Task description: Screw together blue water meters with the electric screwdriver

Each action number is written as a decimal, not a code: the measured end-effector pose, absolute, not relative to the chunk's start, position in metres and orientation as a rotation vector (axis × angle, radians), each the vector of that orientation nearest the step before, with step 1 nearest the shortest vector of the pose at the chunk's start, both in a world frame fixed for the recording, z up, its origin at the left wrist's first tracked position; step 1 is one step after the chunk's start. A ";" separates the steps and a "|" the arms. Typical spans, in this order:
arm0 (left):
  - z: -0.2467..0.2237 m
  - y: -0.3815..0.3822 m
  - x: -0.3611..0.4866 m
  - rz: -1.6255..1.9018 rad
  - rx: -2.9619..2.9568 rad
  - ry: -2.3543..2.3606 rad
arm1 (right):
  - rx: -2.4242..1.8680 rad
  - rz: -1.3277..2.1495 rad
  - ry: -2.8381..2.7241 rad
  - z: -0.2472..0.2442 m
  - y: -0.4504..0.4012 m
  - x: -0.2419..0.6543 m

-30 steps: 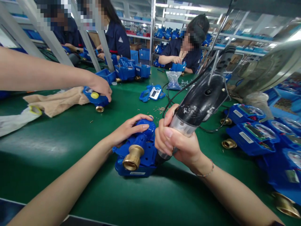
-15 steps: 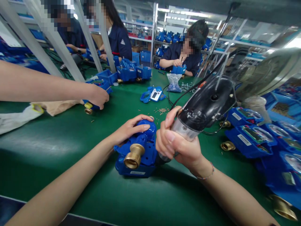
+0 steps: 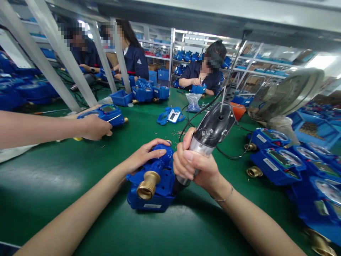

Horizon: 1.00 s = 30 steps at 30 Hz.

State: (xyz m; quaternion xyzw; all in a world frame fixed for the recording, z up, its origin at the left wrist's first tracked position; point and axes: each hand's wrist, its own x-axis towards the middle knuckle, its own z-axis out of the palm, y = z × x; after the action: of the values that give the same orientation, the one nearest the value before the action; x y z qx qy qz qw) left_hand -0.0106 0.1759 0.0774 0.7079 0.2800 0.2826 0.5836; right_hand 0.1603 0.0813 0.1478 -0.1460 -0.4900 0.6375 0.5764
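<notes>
A blue water meter [image 3: 151,201] with a threaded brass pipe end lies face down on the green bench in front of me. My left hand [image 3: 149,153] grips its rounded blue body from the far left side, thumb and fingers over the top. My right hand [image 3: 195,160] is wrapped around a black and silver electric screwdriver [image 3: 213,124]. The driver leans away to the upper right, its lower end against the right side of the meter. Its tip is hidden. Small screws [image 3: 181,133] lie scattered behind my hands.
At left a co-worker's hand [image 3: 97,126] holds another water meter [image 3: 113,113]. Several open blue meters [image 3: 275,163] line the right side. A white display part [image 3: 174,116] and a plastic bag [image 3: 193,101] lie farther back. A cable [image 3: 183,131] trails from the driver.
My view has tilted upward slightly. The driver has shifted a little left on screen, still at the meter. The co-worker's hand at left has moved, and its meter now points its brass end right.
</notes>
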 end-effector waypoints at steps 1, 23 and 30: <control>0.077 0.176 -0.011 0.656 1.656 0.652 | -0.339 1.496 -1.144 0.148 0.082 0.161; 0.084 0.170 -0.010 0.618 1.625 0.712 | -0.353 1.477 -1.169 0.165 0.083 0.171; 0.081 0.133 -0.008 0.791 1.833 1.247 | -0.573 1.097 -1.141 0.206 0.079 0.205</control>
State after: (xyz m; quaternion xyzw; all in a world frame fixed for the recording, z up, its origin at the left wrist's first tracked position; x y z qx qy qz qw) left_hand -0.0083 0.1334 0.0813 0.7190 0.4894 0.3102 0.3838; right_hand 0.2051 0.0794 0.2063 -0.2539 -0.5053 0.4858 0.6664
